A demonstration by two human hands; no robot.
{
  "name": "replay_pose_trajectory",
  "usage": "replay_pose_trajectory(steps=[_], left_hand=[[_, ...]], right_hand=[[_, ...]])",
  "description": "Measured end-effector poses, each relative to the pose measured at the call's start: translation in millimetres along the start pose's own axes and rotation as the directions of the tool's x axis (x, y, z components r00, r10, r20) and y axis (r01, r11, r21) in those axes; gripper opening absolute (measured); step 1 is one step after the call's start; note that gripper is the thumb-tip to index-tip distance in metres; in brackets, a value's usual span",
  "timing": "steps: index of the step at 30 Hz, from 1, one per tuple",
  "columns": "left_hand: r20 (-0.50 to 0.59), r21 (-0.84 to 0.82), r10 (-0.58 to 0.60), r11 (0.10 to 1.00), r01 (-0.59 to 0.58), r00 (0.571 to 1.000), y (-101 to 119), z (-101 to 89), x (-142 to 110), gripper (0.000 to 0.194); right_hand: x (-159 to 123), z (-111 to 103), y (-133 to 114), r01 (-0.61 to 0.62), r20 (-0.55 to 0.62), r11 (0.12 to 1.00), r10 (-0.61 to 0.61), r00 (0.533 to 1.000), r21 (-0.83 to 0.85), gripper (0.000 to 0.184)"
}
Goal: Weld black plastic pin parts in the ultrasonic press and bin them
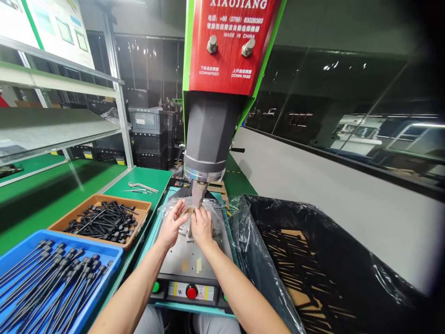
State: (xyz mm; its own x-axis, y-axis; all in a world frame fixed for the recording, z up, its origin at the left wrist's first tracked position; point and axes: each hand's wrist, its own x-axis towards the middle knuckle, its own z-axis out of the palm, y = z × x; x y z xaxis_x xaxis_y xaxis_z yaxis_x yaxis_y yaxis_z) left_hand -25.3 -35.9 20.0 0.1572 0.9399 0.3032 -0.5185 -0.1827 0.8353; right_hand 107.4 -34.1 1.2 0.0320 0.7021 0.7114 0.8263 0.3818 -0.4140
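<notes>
Under the metal horn [198, 193] of the red and green press, both my hands meet at a small fixture [189, 234] on the steel base plate [175, 257]. My left hand [170, 227] is on the fixture's left side, its fingers stretched and apart, holding nothing visible. My right hand [202, 226] is closed at the fixture, just below the horn's tip. Its fingers curl over whatever it grips, so that thing is hidden. Clear plastic film [215, 211] lies behind and around the fixture.
At left, a blue tray [116, 250] holds long black rods with thick heads; a brown tray [148, 207] holds shorter black parts. A wrench [143, 187] lies behind. A plastic-lined black bin [250, 255] with black parts stands right. A red button [191, 292] is in front.
</notes>
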Motion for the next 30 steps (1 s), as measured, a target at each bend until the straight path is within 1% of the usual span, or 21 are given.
replay_pose_trajectory(steps=[3, 5, 9, 12, 15, 18, 20, 23, 27, 29, 30], left_hand=[[0.014, 0.025, 0.001, 1.0, -0.001, 1.0, -4.6, -4.0, -0.6, 0.065], [0.01, 0.033, -0.004, 0.999, 0.004, 1.0, -7.3, -6.3, -2.3, 0.065], [-0.01, 0.02, -0.013, 1.0, 0.014, 1.0, -10.4, -8.8, -4.4, 0.065], [-0.02, 0.006, -0.02, 1.0, 0.02, 1.0, -11.3, -8.3, -6.1, 0.065], [-0.031, -0.002, -0.017, 1.0, 0.017, 0.999, -12.2, -7.6, -13.5, 0.063], [-0.041, -0.006, -0.029, 1.0, 0.028, 0.999, -15.1, -8.9, -29.5, 0.061], [-0.05, -0.003, -0.058, 0.998, 0.058, 0.997, -19.2, -10.9, -42.8, 0.06], [-0.106, 0.006, -0.117, 0.993, 0.119, 0.987, -27.6, -15.2, -61.1, 0.061], [-0.167, 0.002, -0.188, 0.982, 0.191, 0.968, -34.9, -20.1, -78.7, 0.075], [-0.148, 0.039, -0.188, 0.98, 0.196, 0.971, -34.3, -20.5, -86.7, 0.081], [-0.123, 0.08, -0.18, 0.978, 0.19, 0.976, -33.0, -20.0, -90.9, 0.08]], right_hand=[[8.9, 4.6, 11.2, -0.116, -0.015, 0.992, 0.115, 0.993, -0.057, 0.024], [12.1, 6.7, 16.4, -0.162, -0.014, 0.985, 0.161, 0.987, -0.059, 0.016], [14.6, 7.5, 20.1, -0.138, 0.002, 0.99, 0.138, 0.99, -0.03, 0.018], [12.5, 0.9, 17.9, -0.1, 0.012, 0.995, 0.1, 0.995, 0.001, 0.022], [-0.6, -15.0, 13.1, -0.066, 0.032, 0.997, 0.064, 0.997, 0.048, 0.023], [-26.3, -37.7, 5.0, -0.043, 0.076, 0.981, 0.029, 0.997, 0.189, 0.023], [-44.3, -52.9, -2.2, -0.02, 0.096, 0.96, -0.008, 0.995, 0.279, 0.023], [-62.2, -70.0, -13.0, 0.033, 0.089, 0.941, -0.067, 0.994, 0.337, 0.021], [-70.0, -78.2, -19.9, 0.063, 0.08, 0.919, -0.102, 0.992, 0.389, 0.022], [-72.7, -76.6, -20.5, 0.032, 0.088, 0.907, -0.076, 0.993, 0.42, 0.022], [-74.5, -74.5, -20.6, -0.005, 0.1, 0.896, -0.044, 0.994, 0.444, 0.022]])
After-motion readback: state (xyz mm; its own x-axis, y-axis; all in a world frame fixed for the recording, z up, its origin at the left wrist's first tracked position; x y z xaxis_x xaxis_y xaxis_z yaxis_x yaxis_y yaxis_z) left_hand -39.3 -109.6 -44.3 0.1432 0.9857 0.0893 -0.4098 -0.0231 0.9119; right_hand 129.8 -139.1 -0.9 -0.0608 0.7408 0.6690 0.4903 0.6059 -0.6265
